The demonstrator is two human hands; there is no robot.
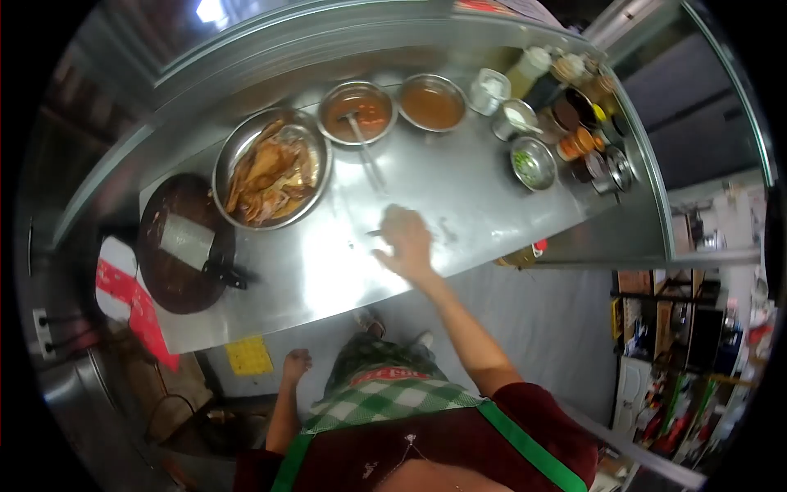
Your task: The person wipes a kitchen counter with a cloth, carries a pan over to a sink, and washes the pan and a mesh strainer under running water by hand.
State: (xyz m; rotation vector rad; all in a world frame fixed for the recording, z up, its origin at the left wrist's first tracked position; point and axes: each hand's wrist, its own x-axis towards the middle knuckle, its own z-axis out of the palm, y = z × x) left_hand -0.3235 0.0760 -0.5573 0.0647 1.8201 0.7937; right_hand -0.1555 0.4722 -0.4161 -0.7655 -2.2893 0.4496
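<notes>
My right hand (406,242) is over the middle of the steel table (344,246), its fingers smeared by motion and its thumb apart from them. A small dark sliver (375,233) shows beside the fingers; whether the hand holds it I cannot tell. Down at my side, my left hand (297,365) hangs off the table with curled fingers and nothing visible in it. Above the right hand, a ladle (352,125) leans in a steel bowl of brown liquid (358,112). A large steel bowl (324,176) to the left holds cooked poultry (275,172).
On a round chopping board (176,279) at the left lies a cleaver (187,240). A second bowl of brown liquid (432,102) stands at the back. Chopped greens fill a small bowl (533,164) at the right, beside several jars and bottles (577,144). A red-and-white cloth (146,316) hangs at the left edge.
</notes>
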